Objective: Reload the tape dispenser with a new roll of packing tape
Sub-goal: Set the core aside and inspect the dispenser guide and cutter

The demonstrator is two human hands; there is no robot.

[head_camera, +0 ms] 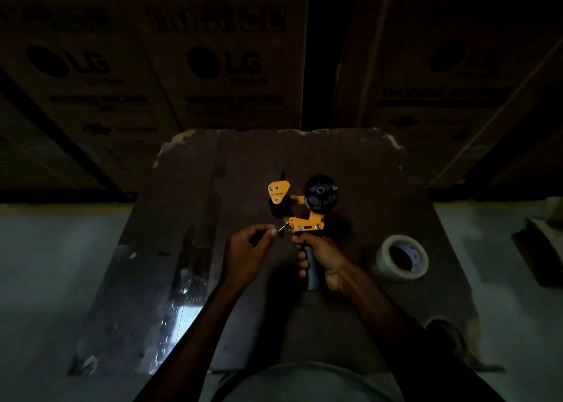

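An orange and black tape dispenser (pixel 304 209) is held over a dark cardboard sheet (pixel 243 163). Its black spool hub (pixel 320 193) carries no roll. My right hand (pixel 320 256) grips the dispenser's black handle from below. My left hand (pixel 248 250) pinches a small metal part at the dispenser's lower left end, beside the orange plate. A roll of pale packing tape (pixel 402 256) lies flat on the cardboard to the right of my right hand, apart from both hands.
Large printed cartons (pixel 225 66) stand stacked along the back. Strips of shiny tape (pixel 179 295) cover the cardboard's left part. Pale floor (pixel 54 264) lies on both sides. A dark object (pixel 539 246) sits at the right edge.
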